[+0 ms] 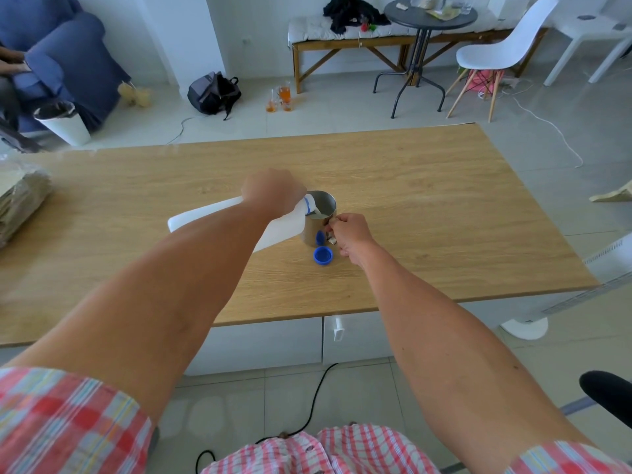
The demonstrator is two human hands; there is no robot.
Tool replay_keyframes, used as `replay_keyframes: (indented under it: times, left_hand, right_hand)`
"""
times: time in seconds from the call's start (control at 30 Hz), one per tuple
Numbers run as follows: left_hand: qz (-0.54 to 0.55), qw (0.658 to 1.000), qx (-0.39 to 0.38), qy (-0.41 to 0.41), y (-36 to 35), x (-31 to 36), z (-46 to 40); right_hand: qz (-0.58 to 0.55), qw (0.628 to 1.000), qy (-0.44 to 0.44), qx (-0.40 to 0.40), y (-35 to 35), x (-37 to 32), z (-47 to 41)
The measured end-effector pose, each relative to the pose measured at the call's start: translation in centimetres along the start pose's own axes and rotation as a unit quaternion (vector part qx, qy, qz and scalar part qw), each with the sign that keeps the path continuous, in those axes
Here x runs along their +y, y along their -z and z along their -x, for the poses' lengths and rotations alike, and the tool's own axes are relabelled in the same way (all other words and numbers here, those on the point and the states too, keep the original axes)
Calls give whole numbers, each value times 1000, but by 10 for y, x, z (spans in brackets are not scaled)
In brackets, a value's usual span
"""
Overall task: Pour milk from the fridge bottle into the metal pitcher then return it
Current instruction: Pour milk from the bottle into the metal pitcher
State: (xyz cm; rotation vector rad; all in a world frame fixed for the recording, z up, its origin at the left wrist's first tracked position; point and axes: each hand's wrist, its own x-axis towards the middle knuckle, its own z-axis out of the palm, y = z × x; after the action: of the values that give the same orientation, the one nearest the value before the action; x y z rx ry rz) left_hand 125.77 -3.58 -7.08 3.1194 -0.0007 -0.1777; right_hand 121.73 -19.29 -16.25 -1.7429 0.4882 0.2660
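Milk bottle (205, 215) tipped near-horizontal, neck rightward over metal pitcher (316, 227), left hand (272, 189) gripping

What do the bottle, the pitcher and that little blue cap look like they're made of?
Bottle: seemingly matte white opaque plastic, with no shine on its sides. Pitcher: polished metal, likely steel; its wall mirrors the cap's blue and the table's wood. Cap: glossy blue plastic by its bright uniform colour and moulded rim.

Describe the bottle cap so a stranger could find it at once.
Start at the wooden table and find the metal pitcher near its middle. Just in front of it, on the person's side, lies the cap: small, round, bright blue, the only blue thing on the tabletop.
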Motion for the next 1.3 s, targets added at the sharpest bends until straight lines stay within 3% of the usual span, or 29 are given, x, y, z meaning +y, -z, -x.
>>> replay_keyframes:
  times: [1.3]
  left_hand:
    - [-14, 1000, 5, -17, -1, 1, -3]
  right_hand:
    - [-3, 1000, -1, 1, 0, 0, 0]
